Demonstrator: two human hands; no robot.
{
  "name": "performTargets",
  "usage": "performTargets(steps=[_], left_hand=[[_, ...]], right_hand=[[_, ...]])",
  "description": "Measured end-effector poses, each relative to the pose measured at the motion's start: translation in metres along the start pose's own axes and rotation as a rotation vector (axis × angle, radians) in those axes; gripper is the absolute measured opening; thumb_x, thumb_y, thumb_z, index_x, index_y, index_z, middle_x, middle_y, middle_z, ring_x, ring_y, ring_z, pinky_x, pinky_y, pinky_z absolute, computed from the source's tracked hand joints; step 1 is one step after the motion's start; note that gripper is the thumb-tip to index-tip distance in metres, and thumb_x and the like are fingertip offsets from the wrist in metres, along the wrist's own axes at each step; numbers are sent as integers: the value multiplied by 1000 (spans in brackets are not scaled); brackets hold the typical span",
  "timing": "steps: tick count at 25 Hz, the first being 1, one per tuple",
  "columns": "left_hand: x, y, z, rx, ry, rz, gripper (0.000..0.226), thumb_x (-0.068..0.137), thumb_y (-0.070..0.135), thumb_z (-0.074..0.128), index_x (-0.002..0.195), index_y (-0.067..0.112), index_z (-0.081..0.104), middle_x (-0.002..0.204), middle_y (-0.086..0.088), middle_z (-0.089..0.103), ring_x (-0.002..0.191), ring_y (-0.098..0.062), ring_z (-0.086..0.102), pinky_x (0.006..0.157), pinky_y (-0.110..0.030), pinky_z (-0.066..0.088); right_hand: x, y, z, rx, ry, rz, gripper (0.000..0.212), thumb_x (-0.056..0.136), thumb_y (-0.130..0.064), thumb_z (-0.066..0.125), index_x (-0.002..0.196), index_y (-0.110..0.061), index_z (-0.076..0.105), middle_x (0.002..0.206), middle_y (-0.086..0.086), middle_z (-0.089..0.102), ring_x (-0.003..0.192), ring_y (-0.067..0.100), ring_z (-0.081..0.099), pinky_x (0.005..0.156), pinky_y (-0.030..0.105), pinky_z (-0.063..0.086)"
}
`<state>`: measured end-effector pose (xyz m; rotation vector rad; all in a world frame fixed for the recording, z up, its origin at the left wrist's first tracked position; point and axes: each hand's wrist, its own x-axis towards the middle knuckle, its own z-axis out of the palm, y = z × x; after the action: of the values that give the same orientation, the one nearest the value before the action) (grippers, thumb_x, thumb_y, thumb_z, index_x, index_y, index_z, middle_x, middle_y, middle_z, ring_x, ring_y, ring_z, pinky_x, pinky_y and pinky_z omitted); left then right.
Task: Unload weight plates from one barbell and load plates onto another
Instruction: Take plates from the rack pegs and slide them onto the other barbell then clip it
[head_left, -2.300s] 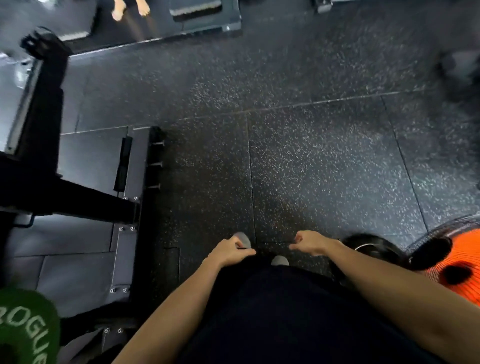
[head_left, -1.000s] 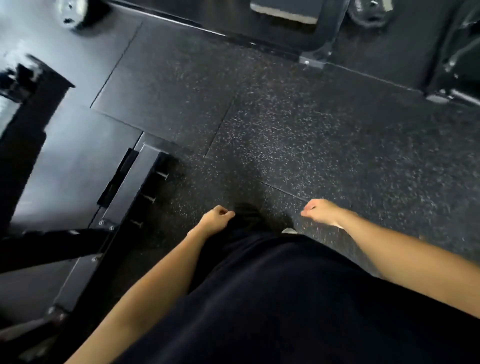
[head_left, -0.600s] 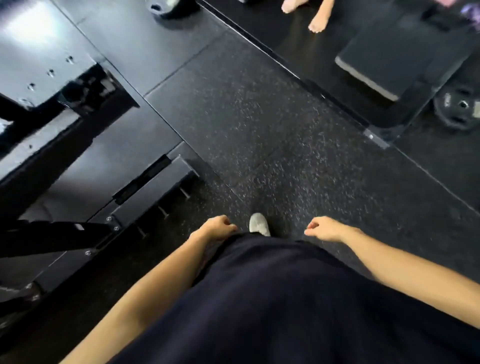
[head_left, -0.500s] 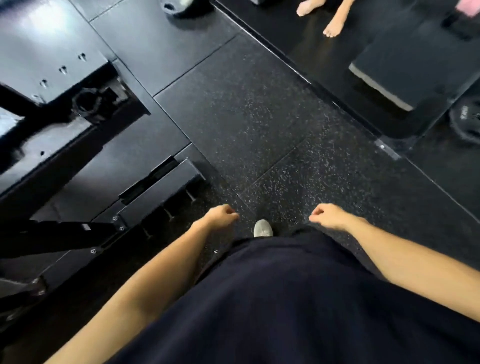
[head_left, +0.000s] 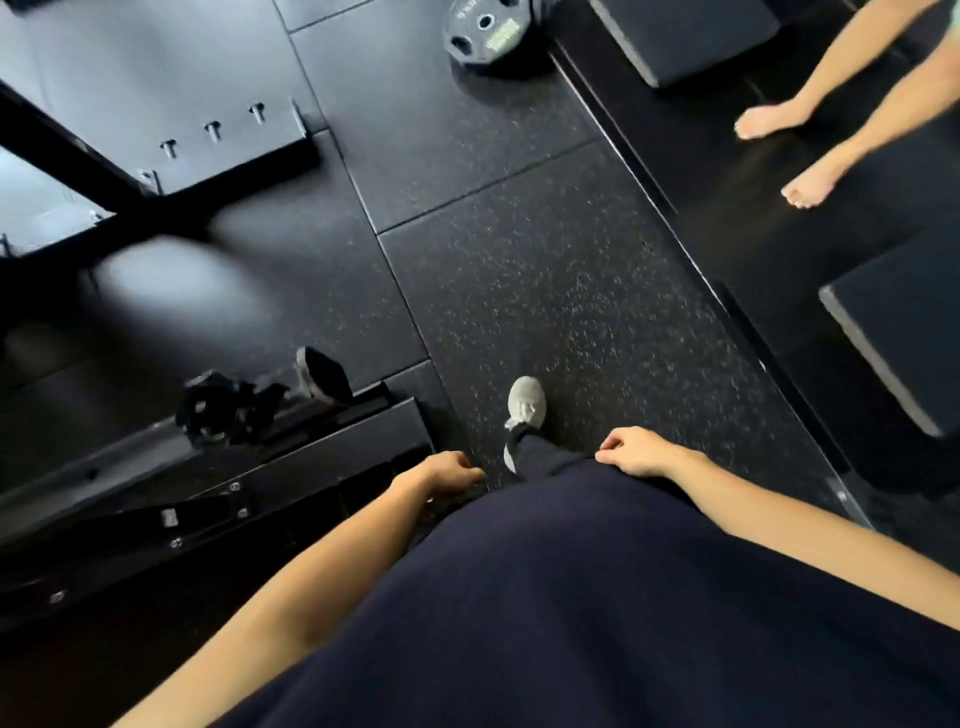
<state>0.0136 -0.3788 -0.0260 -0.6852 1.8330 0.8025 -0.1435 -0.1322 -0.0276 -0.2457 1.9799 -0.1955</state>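
Both grips loosely curled, holding nothing: left hand (head_left: 447, 470) and right hand (head_left: 636, 452) hanging low at the hips. Weight plate (head_left: 485, 34) lying flat on the rubber floor (head_left: 545, 270) at twelve o'clock, well apart, perhaps nearer the left. Rack base (head_left: 208, 467) at nine o'clock. Bare feet (head_left: 779, 150) of another person at two o'clock.

Black rubber floor tiles (head_left: 545, 270) flecked with pale specks run up the middle, seams showing. Left, a black steel rack base (head_left: 218, 140) carries 3 bolts, light glaring off the smooth mat (head_left: 171, 280) beside it. Right, 2 dark padded blocks (head_left: 904, 343) sit on a glossy platform (head_left: 737, 218).
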Motion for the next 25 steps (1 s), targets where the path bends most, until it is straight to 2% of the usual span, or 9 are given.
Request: performTargets(steps=[2,5,7,13,16,19,22,25], left_hand=[[14,18,-72,-31,36,-14,44,92,46,53,119,14,65,125,-7,64,112,-23,60,89,-28,45],[31,35,-167,-185,211,-25,43,91,47,54,121,17,63,128,-5,63,118,-22,58,96,-29,44],[42,43,-223,-303,274,-43,42,91,44,55,123,17,60,130,-4,62,121,-22,56,98,-29,41],[112,45,-364,-391,224,-71,43,97,44,46,131,17,54,140,-4,54,129,-23,49,103,-28,35],[152,41,-484,-347,221,-58,45,95,48,47,128,18,57,138,-4,55,126,-23,51,101,-30,37],[180,36,-604,-295,260,-68,44,92,49,52,123,18,60,131,-6,61,118,-22,56,93,-28,42],[199,39,-693,-278,275,-60,44,94,46,52,124,14,59,128,-9,61,117,-25,57,90,-29,43],[227,50,-767,-295,266,-47,43,95,45,52,124,13,58,128,-8,61,115,-25,57,91,-30,44]], right_hand=[[36,-44,-66,-40,-1,-21,25,88,-37,62,106,-21,64,114,3,65,104,20,58,89,31,44],[79,-109,-154,-109,7,-80,25,89,-36,61,108,-20,64,105,2,64,95,18,56,83,29,42],[109,-156,-205,-128,8,-120,23,90,-35,61,107,-19,63,99,1,63,92,18,57,84,30,44],[218,-269,-306,-156,-43,-128,24,88,-37,62,105,-19,62,98,1,64,87,20,59,84,32,47],[270,-338,-365,-145,-32,-94,26,88,-36,62,108,-18,62,104,3,63,89,20,57,85,31,46],[304,-412,-430,-79,18,-106,24,87,-33,64,105,-17,65,99,2,63,90,19,58,85,31,46],[330,-470,-486,-7,95,-123,23,86,-33,64,105,-19,67,104,0,64,101,20,59,90,31,45],[369,-523,-536,-19,78,-115,17,86,-32,64,99,-22,65,105,1,64,100,19,58,87,30,44]])
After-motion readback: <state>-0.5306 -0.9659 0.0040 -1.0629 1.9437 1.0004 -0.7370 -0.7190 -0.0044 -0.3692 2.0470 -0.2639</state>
